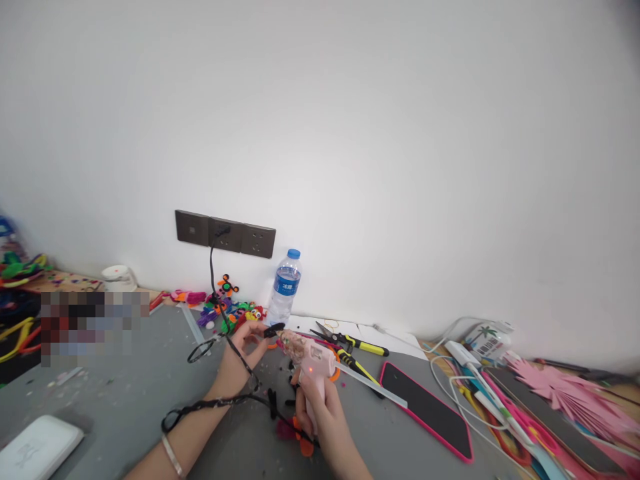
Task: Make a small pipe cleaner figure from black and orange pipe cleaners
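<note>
Right now my right hand (pixel 320 407) is wrapped around the grip of a pink glue gun (pixel 307 360), fingers closed tight on it, its nozzle pointing toward ten o'clock. At the tip, my left hand (pixel 245 350) pinches a small black piece (pixel 274 329) between thumb and fingertips, the fingers narrow around it, just touching the nozzle. A silver bracelet (pixel 173 457) sits on my left wrist. The gun's black cord (pixel 215 280) loops over my left forearm and climbs toward twelve o'clock to a dark wall socket strip (pixel 225 234), where it is plugged in.

The only container I can make out is a clear water bottle (pixel 285 287) with a blue cap, standing upright at twelve o'clock from my hands, near the wall; its level I cannot tell. Its blue label carries white writing too small to read. At three o'clock, a small white carton (pixel 487 340) shows a palm-tree picture and a barcode, its words unreadable.

Just right of the gun lie yellow-handled snips (pixel 350 343) and a phone (pixel 427 410) in a pink case, face up and dark. Past them, white cables (pixel 465 373) and pink paper fans (pixel 570 393). A heap of bright pipe-cleaner figures (pixel 230 310) sits at eleven o'clock, and a white box (pixel 37 447) lies at eight o'clock on the grey table (pixel 130 387).
</note>
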Demonstrator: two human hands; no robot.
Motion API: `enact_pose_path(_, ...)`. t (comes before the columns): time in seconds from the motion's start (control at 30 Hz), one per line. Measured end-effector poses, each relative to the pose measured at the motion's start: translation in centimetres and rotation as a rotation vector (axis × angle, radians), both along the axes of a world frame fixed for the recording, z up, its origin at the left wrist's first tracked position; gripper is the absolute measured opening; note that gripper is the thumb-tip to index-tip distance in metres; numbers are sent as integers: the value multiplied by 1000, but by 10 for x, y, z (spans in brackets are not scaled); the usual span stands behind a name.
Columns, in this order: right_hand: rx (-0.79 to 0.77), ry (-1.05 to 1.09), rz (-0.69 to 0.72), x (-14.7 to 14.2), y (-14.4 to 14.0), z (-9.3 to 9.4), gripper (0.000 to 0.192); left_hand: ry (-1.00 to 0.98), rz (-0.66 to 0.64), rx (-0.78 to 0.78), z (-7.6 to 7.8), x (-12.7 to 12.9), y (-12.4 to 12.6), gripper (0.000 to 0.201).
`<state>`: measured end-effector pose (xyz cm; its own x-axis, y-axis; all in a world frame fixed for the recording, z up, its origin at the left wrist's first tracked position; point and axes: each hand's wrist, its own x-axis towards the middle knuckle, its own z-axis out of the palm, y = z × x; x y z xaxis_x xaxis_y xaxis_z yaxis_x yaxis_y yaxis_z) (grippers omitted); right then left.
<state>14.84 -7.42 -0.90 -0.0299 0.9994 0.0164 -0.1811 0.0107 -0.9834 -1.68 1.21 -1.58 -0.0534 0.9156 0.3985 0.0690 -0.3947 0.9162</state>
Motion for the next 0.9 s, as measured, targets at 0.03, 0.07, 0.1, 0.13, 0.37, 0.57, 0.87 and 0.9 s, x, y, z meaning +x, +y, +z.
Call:
enact_pose_path(0.03, -2, -2, 0, 0, 0, -1, 53, -4, -3, -3, 1, 0, -1, 15)
enact_pose_path(0.07, -5, -6, -3, 0, 0, -1, 53, -8, -3, -7, 2, 0, -1, 15)
enact_pose_path(0.1, -8, -11, -6, 0, 1, -2, 53, -9, -2, -10, 2, 0, -1, 15)
enact_pose_path(0.13, -11, -19, -6, 0, 1, -3, 53, -10, 2, -11, 3, 1, -1, 15)
enact_pose_path(0.37, -26, -57, -51, 0, 6, -15, 58, -17, 17, 10, -1, 1, 1, 13)
enact_pose_path(0.57, -25, -62, -72, 0, 7, -15, 59, -23, 18, 27, -3, 1, 2, 12)
enact_pose_path(0.87, -59, -85, -105, 3, 11, 1, 64, -38, -7, 26, -7, 3, 3, 18)
enact_pose_path(0.9, -52, -74, -105, 4, 12, 1, 64, -36, -15, 25, -8, 3, 3, 18)
